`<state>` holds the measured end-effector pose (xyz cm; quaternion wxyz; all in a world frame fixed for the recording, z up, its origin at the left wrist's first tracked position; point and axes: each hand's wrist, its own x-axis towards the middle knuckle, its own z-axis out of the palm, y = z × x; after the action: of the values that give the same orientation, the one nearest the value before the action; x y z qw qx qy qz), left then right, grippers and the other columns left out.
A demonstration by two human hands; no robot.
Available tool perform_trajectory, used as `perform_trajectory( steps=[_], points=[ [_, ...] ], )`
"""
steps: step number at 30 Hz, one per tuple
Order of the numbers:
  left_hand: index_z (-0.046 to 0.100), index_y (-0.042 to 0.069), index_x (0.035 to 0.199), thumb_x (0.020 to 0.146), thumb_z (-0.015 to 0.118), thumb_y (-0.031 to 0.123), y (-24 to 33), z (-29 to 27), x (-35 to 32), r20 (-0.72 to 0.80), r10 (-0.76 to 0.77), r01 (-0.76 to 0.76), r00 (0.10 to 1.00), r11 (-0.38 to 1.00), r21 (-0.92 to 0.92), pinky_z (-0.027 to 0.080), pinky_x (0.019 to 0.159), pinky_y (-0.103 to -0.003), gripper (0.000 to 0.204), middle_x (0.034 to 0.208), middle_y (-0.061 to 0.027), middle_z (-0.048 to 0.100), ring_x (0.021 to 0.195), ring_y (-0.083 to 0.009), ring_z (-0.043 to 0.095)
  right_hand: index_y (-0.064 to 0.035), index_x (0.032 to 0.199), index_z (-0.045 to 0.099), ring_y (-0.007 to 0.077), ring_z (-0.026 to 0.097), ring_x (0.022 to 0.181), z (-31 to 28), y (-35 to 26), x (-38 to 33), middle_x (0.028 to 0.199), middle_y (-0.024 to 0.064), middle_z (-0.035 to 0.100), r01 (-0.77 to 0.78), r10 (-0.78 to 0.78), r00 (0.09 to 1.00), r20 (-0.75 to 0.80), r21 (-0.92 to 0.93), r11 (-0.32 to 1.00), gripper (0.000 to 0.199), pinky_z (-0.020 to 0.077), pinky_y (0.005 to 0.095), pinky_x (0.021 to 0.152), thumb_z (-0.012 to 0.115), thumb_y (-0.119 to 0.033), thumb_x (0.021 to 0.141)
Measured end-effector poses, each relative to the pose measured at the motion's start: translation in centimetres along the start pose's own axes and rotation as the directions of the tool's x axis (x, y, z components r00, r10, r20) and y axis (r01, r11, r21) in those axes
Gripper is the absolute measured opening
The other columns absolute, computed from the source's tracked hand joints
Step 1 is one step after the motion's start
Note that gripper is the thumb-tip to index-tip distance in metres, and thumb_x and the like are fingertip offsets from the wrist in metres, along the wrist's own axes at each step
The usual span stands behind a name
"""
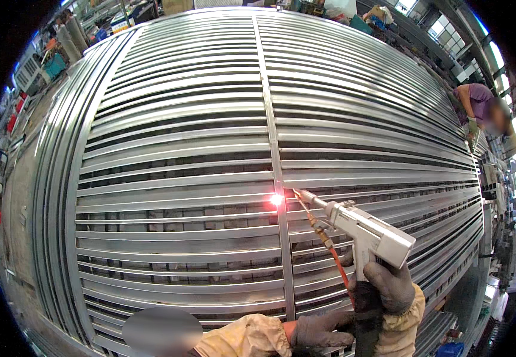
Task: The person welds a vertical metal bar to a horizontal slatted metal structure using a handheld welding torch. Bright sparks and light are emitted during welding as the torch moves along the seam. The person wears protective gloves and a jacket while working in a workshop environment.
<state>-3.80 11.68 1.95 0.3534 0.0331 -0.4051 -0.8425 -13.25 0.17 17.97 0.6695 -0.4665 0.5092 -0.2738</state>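
Your right hand (392, 287) is wrapped round the grip of the torch (380, 238), which is over the grate (180, 243), its nozzle (307, 197) aimed at the glow (276, 199) by the middle bar (285, 262). Your left hand (322, 331) reaches to the black cable (367, 312); I can't tell if it grips. For an even bead, best hold one angle and gap, travel smoothly, and keep the red hose (342, 271) off the heat.
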Motion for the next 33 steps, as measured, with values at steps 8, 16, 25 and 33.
perform_trajectory(
  steps=[8, 16, 25, 33],
  points=[
    [0.055, 0.001, 0.133, 0.095, 0.066, 0.027, 0.7, -1.4, 0.2, -0.180, -0.053, 0.128, 0.982, 0.893, 0.432, 0.049, 0.097, -0.039, 0.048, 0.118, -0.0154, 0.066, 0.111, -0.0246, 0.062, 0.0023, 0.147, 0.036, 0.0218, 0.070, 0.077, -2.8, -0.4, -2.1, 0.110, 0.0221, 0.066, 0.137, -0.126, 0.988, -0.094, 0.126, 0.982, 0.072, 0.0592, 0.0293, 0.063, 0.071, -0.007, 0.084],
    [0.064, 0.001, 0.116, 0.092, 0.069, 0.022, 1.0, -0.2, 0.6, -0.193, 0.076, 0.076, 0.978, 0.735, 0.674, 0.053, 0.086, -0.041, 0.032, 0.105, -0.0184, 0.069, 0.098, -0.0329, 0.068, 0.0041, 0.141, 0.042, 0.0241, 0.071, 0.072, -4.7, -2.5, -5.1, 0.107, 0.0260, 0.066, 0.319, -0.274, 0.927, -0.255, 0.156, 0.935, 0.059, 0.0597, 0.0287, 0.057, 0.064, -0.006, 0.087],
    [0.066, 0.003, 0.113, 0.092, 0.068, 0.024, -0.5, 0.9, 0.6, -0.263, 0.108, 0.140, 0.959, 0.628, 0.766, 0.053, 0.085, -0.040, 0.030, 0.102, -0.0161, 0.069, 0.095, -0.0293, 0.068, 0.0115, 0.124, 0.053, 0.0199, 0.069, 0.070, -6.3, -5.7, -11.5, 0.099, 0.0235, 0.068, 0.449, -0.412, 0.846, -0.339, 0.035, 0.893, 0.041, 0.0574, 0.0278, 0.053, 0.059, -0.017, 0.094],
    [0.058, 0.002, 0.129, 0.097, 0.067, 0.028, -1.3, 3.3, 1.2, -0.381, -0.090, 0.348, 0.920, 0.634, 0.691, 0.050, 0.098, -0.038, 0.042, 0.119, -0.0148, 0.068, 0.112, -0.0236, 0.064, 0.0051, 0.122, 0.055, 0.0231, 0.069, 0.079, -9.6, -5.4, -19.4, 0.107, 0.0190, 0.068, 0.662, -0.551, 0.640, -0.536, 0.020, 0.749, 0.030, 0.0586, 0.0358, 0.070, 0.060, -0.008, 0.096]
  ],
)
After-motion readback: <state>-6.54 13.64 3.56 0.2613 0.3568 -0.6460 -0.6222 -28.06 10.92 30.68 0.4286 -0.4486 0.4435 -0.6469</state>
